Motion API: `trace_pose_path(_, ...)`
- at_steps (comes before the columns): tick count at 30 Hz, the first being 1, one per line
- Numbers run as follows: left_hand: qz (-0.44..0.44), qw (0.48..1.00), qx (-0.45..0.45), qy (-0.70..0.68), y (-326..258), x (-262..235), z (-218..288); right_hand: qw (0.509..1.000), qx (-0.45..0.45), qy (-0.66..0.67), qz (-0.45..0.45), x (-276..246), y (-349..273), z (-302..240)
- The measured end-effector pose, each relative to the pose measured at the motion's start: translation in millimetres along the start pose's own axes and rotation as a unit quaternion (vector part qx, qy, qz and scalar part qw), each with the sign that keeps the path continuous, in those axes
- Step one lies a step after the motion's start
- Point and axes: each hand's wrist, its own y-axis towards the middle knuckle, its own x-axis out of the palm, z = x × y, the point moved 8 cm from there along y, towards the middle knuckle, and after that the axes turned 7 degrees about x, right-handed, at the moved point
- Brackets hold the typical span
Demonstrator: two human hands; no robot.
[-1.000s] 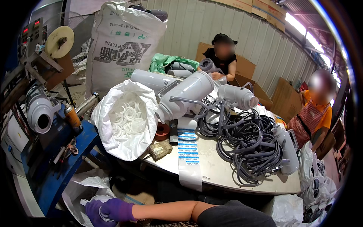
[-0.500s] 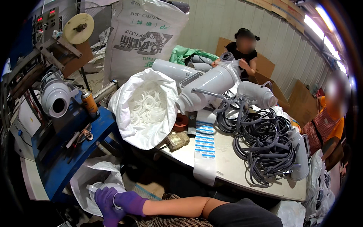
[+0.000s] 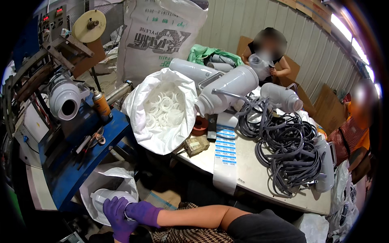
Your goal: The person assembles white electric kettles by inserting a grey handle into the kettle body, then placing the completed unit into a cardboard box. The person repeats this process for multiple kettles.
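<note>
Gripping a pale vessel (image 3: 104, 197) at the mouth of a white bag (image 3: 127, 178), left hand (image 3: 115, 214) and right hand (image 3: 144, 213) curled around its near end, rings (image 3: 163, 106) inside the sack (image 3: 163, 141) at table (image 3: 252, 170) left edge

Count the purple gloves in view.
2: one on the left hand, one on the right hand, both at the pale grey canister at lower left. Others may be hidden in the clutter.
</note>
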Motion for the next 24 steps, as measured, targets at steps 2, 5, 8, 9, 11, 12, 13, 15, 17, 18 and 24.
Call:
trace_pose_path(2, -0.008, 1.0, -0.017, -0.003, -5, -2, 0, 0.996, 0.016, 0.041, -0.077, -5, 5, -6)
trace_pose_path(5, -0.018, 0.999, 0.024, 0.021, -16, -2, 7, 0.98, 0.023, 0.078, -0.179, -20, -7, -23)
trace_pose_path(8, -0.032, 0.999, 0.017, 0.002, -10, -3, 18, 0.983, 0.05, 0.101, -0.146, -19, -15, -25)
trace_pose_path(9, -0.052, 0.999, 0.004, -0.014, -11, -1, 19, 0.976, 0.081, 0.147, -0.141, -24, -22, -22)
trace_pose_path(11, -0.072, 0.996, 0.017, -0.051, -6, 9, 31, 0.951, 0.078, 0.231, -0.188, -14, -31, -14)
trace_pose_path(12, -0.069, 0.996, 0.04, -0.038, -4, 14, 40, 0.957, 0.04, 0.178, -0.224, -5, -38, -7)
trace_pose_path(13, -0.068, 0.996, 0.055, -0.017, -7, 10, 50, 0.956, -0.007, 0.126, -0.263, -16, -43, -12)
trace_pose_path(15, -0.078, 0.996, 0.047, 0.005, -7, 6, 57, 0.948, -0.031, 0.046, -0.315, -13, -47, -15)
trace_pose_path(17, -0.049, 0.996, 0.047, 0.052, 3, 0, 66, 0.986, -0.067, 0.063, -0.137, -26, -46, -12)
trace_pose_path(18, -0.033, 0.996, 0.047, 0.074, 10, -4, 70, 0.993, -0.084, 0.07, -0.047, -35, -47, -8)
trace_pose_path(24, -0.082, 0.995, 0.05, 0.03, 54, -2, 100, 0.99, -0.032, 0.118, -0.069, -90, -69, -18)
